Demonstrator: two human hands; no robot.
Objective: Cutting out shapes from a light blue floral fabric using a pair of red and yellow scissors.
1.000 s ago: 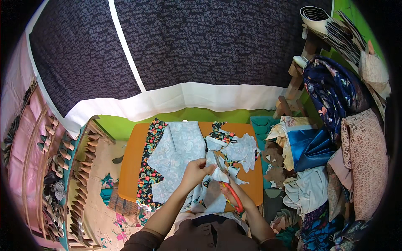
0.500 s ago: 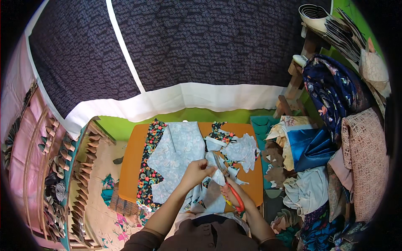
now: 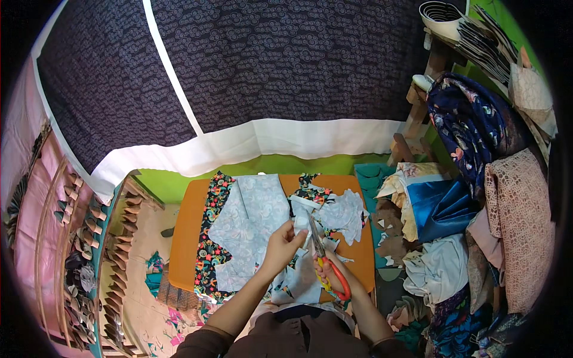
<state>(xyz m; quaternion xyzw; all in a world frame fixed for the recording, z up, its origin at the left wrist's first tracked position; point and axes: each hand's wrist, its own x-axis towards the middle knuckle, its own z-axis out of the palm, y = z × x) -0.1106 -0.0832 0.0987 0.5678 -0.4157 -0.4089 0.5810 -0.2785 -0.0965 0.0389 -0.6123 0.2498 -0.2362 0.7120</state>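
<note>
My left hand pinches a small pale fabric piece between thumb and fingers above the table. My right hand grips scissors with red and yellow handles. Their blades point away from me and lie against the right side of that piece. Underneath, on the orange table, a large pale cloth lies with its reverse side up. Dark floral fabric borders its left side. Cut scraps, pale and dark floral, lie to the right of my hands.
Folded fabrics, among them a shiny blue one and a white bundle, are heaped at the right. Racks of shoe-shaped pieces stand at the left. A dark patterned curtain hangs beyond the table. Scraps lie on the floor.
The scissor handles have spread apart, with more of the yellow one showing. The pinched fabric piece has shifted slightly, and my left hand stays close to the same place.
</note>
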